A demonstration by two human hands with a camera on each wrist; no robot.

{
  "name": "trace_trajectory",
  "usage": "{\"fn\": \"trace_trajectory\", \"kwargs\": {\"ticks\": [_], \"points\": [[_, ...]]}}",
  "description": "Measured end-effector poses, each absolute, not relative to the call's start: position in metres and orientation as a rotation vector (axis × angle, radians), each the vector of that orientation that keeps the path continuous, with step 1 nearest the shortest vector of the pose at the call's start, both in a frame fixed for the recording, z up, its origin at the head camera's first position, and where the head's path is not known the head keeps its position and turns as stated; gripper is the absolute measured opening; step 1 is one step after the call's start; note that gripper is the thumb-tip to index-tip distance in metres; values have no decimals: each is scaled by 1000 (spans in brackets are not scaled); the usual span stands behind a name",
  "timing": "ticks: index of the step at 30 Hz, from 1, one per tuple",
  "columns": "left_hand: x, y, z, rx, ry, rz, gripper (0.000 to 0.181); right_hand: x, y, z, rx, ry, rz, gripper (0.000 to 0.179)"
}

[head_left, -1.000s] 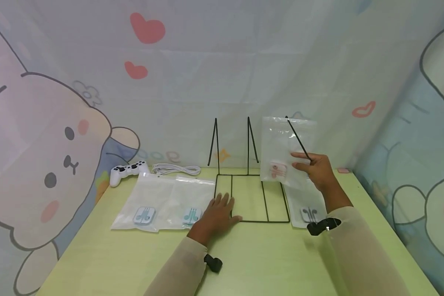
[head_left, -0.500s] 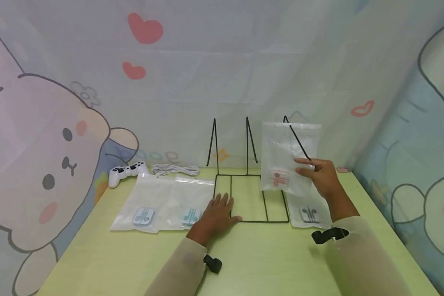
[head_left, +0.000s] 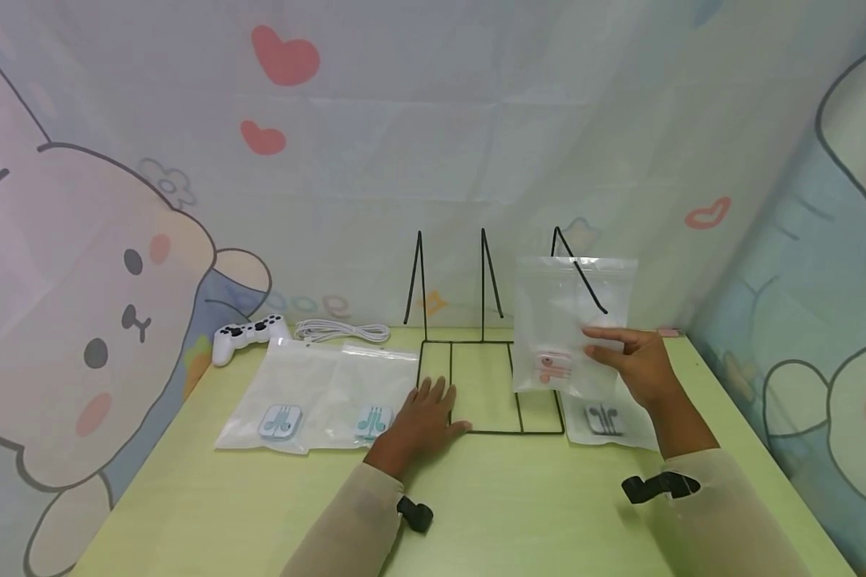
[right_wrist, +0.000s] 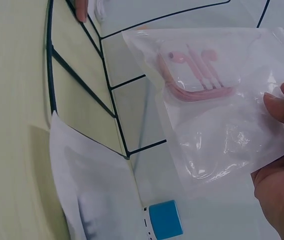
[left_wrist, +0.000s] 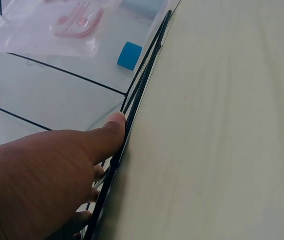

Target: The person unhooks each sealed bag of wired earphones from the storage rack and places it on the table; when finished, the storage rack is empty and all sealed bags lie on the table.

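Observation:
In the head view, my right hand (head_left: 635, 361) pinches the right side of a clear zip bag of pink earphones (head_left: 563, 300). The bag hangs upright off the table, and the right wrist view shows its pink earphone case (right_wrist: 196, 75) close up. A slanting prong (head_left: 590, 287) of the black wire rack (head_left: 517, 401) crosses in front of the bag's upper part; the upright behind is mostly hidden. My left hand (head_left: 422, 421) lies with fingers spread on the rack's left base, its thumb (left_wrist: 113, 131) at the front wire in the left wrist view.
Two bagged earphone sets with blue-green marks (head_left: 281, 421) lie left of the rack, partly behind my left hand. A bag with dark earphones (head_left: 609, 421) lies at right. Behind are a white game controller (head_left: 251, 332) and a coiled white cable (head_left: 342, 329).
My right hand has moved down and slightly right with the bag, whose top edge has dropped below the rack's right peak. The left hand has stayed in place.

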State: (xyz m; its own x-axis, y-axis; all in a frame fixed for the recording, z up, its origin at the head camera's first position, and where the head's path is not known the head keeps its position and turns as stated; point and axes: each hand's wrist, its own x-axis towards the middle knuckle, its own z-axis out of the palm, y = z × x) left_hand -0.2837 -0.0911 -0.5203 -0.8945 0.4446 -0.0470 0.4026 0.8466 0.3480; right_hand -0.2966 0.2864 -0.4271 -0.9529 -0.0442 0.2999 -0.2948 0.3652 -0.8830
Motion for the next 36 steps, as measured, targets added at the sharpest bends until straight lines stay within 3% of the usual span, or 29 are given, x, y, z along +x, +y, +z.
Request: {"fn": "trace_trajectory", "kwargs": {"ticks": [36], "points": [[-287, -91, -523, 649, 2896, 478, 83, -250, 296, -431, 381, -2298, 1592, 28]]}}
